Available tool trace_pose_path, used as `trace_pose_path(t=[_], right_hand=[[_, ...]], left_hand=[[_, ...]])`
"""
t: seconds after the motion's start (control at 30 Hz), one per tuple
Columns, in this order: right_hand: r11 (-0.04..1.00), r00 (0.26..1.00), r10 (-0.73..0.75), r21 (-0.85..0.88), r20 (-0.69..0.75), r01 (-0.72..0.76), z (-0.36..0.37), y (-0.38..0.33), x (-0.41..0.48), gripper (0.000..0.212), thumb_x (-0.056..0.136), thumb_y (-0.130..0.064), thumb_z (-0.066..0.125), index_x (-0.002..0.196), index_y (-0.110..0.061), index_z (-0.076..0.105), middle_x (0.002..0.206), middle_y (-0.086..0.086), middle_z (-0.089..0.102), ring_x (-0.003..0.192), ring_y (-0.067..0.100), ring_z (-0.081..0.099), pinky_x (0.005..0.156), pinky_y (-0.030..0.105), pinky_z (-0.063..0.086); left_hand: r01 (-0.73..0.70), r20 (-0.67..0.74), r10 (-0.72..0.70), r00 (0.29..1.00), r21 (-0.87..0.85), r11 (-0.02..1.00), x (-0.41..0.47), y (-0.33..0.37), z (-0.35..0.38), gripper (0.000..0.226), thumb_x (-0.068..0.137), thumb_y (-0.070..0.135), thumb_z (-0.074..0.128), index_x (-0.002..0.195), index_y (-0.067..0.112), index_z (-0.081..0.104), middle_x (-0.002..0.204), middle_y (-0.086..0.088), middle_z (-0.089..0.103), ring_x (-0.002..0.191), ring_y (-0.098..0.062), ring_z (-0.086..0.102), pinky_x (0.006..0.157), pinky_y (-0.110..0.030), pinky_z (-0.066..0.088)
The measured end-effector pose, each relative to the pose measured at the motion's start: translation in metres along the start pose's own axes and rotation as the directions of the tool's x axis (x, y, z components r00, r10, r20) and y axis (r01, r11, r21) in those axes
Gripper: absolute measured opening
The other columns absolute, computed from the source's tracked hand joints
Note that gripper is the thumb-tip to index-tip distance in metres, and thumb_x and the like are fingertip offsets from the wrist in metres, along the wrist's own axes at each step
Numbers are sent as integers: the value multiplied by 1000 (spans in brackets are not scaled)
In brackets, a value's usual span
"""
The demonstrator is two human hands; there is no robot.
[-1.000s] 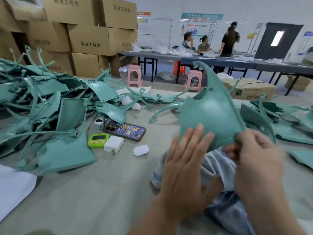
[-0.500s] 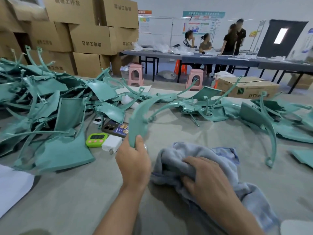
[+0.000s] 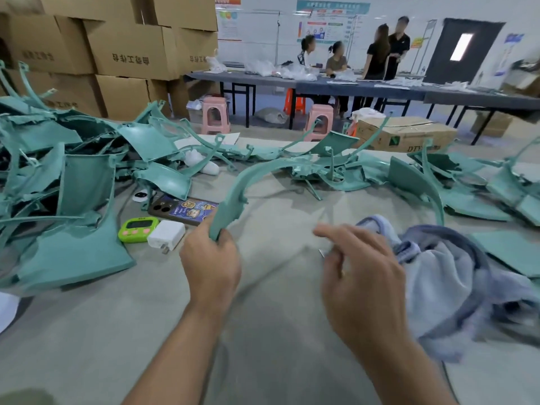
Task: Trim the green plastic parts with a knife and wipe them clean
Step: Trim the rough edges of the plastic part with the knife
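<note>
Blur hides whether R hand (image 3: 362, 276) holds anything; L hand (image 3: 211, 264) grips curved green part (image 3: 233, 197).

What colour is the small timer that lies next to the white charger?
The timer is lime green with pink buttons, seen best in the head view.

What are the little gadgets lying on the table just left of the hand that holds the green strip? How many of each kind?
Phone: 1
Green timer: 1
White charger: 1
Small white device, too small to identify: 1
Total: 4
</note>
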State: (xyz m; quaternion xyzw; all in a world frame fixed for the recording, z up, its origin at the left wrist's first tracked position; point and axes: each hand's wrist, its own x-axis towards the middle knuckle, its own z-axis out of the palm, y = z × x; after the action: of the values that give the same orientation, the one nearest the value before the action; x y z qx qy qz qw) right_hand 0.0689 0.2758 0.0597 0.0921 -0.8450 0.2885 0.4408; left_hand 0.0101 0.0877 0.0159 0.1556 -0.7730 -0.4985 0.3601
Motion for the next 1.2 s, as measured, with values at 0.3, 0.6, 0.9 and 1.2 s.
trace_pose_path(t=[0.3, 0.6, 0.9, 1.2], right_hand=[[807, 686, 524, -552, 506, -210, 8, 58, -1, 49, 100, -61, 42, 92, -15, 56, 105, 9, 65, 98, 33, 60, 76, 37, 43], [907, 778, 416, -147, 471, -395, 3, 65, 0, 20, 97, -30, 62, 80, -24, 53, 66, -8, 62, 61, 9, 56, 54, 31, 40], [635, 787, 190, 537, 587, -554, 14, 34, -1, 14, 86, -23, 64, 74, -16, 67, 58, 6, 60, 45, 17, 44, 44, 30, 34], [749, 739, 663, -128, 122, -651, 22, 77, 11, 30, 96, -27, 62, 72, -10, 69, 55, -2, 60, 61, 22, 52, 57, 36, 28]], left_hand=[[-62, 226, 15, 974, 203, 977, -1, -6, -1, 15, 74, 13, 56, 81, 17, 69, 57, 3, 53, 67, -37, 52, 60, -39, 48], [-173, 290, 161, 943, 16, 985, -4, -9, 1, 27, 89, 34, 68, 76, 57, 63, 56, 19, 56, 53, -8, 48, 51, -25, 38], [-414, 340, 428, 838, -116, 903, -12, -3, -3, 36, 87, 26, 63, 118, 44, 66, 106, 24, 71, 98, -3, 68, 86, -29, 55], [-361, 331, 401, 854, -178, 915, -15, -2, -4, 34, 85, 24, 67, 116, 38, 75, 115, 34, 67, 112, 9, 63, 101, -18, 47]])
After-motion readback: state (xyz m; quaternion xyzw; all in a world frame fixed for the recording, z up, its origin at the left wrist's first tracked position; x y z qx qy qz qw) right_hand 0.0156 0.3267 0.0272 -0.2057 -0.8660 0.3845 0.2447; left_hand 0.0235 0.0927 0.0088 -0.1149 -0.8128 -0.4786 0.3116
